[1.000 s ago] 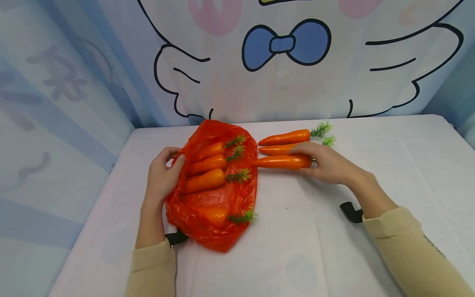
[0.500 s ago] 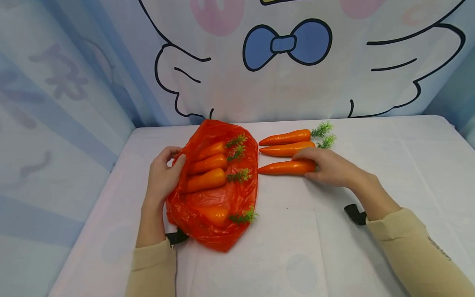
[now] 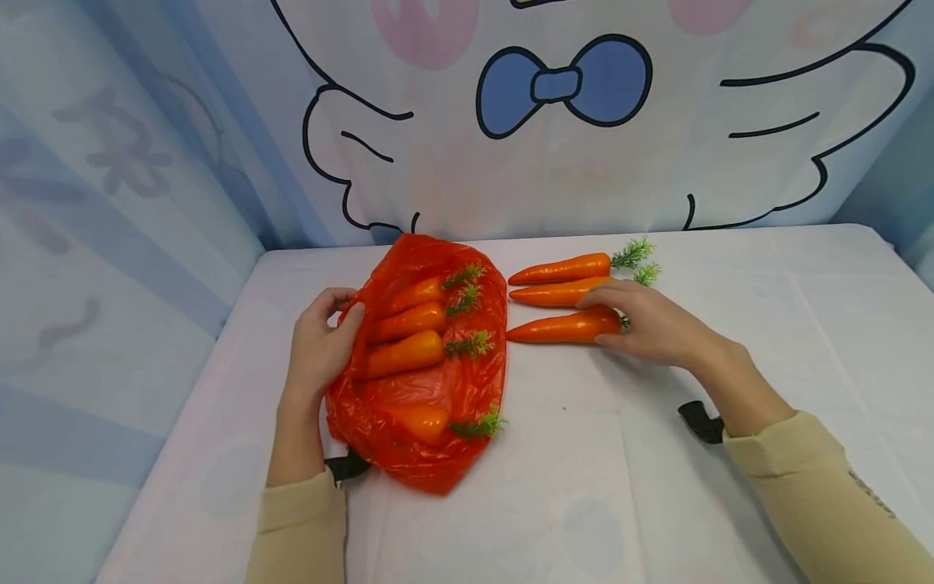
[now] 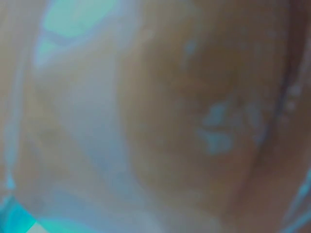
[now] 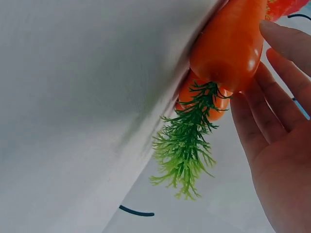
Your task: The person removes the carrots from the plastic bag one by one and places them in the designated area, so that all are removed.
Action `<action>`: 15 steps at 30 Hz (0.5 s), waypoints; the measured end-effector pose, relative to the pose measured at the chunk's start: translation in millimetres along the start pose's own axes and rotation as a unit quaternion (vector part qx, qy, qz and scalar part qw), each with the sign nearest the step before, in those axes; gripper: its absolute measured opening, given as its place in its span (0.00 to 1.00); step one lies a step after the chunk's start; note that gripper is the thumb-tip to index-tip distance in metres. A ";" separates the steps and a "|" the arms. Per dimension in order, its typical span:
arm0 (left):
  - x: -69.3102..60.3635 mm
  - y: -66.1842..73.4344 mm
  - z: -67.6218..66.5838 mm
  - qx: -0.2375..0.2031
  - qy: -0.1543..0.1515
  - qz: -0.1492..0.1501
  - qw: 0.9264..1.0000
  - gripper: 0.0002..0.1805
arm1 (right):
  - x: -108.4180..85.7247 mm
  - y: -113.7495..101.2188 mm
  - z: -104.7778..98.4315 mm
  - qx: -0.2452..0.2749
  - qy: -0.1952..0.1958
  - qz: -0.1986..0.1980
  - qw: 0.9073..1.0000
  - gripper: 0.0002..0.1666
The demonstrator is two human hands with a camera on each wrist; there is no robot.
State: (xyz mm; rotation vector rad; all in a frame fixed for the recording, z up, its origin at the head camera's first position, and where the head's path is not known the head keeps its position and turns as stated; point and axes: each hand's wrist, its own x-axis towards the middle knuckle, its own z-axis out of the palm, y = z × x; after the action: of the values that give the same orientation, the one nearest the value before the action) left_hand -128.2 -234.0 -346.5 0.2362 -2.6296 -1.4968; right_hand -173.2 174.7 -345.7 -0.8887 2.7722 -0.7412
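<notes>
In the head view a crumpled red plastic bag [image 3: 470,454] lies on the table, with several orange carrots [image 3: 404,354] with green tops on it. My left hand [image 3: 319,349] pinches the bag's left edge between thumb and fingers. To the right of the bag lie three more carrots; two, including the far carrot [image 3: 562,269], are close together. My right hand [image 3: 653,324] is at the leafy end of the nearest carrot [image 3: 558,328], which lies on the cloth. In the right wrist view its fingers [image 5: 262,107] are loosely extended beside this carrot [image 5: 226,46]. The left wrist view is too blurred to read.
A white cloth [image 3: 540,503] covers the table. Behind it hangs a printed curtain [image 3: 569,178] with a blue bow tie, and another pale blue curtain [image 3: 117,268] is at the left. Black straps [image 3: 702,422] show near both wrists.
My right hand has moved slightly right and towards me, setting the third carrot down below the other two, and its fingers have loosened. The left hand and bag have not moved.
</notes>
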 end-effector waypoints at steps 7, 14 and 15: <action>-0.1 0.4 0.1 0.000 0.002 0.001 1.000 0.18 | 2.5 2.9 4.9 -0.023 0.002 0.006 1.000 0.20; -0.3 1.0 0.0 0.000 0.003 0.000 1.000 0.18 | -0.3 4.2 1.9 -0.024 0.005 0.019 1.000 0.19; -0.3 0.9 -0.1 0.000 0.003 0.000 1.000 0.18 | -0.5 4.3 1.6 -0.024 0.005 0.019 1.000 0.19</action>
State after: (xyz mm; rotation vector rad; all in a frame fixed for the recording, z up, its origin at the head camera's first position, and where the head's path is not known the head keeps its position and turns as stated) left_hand -128.0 -233.5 -345.7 0.2407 -2.6247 -1.4942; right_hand -174.6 177.4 -349.2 -0.8402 2.8188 -0.6787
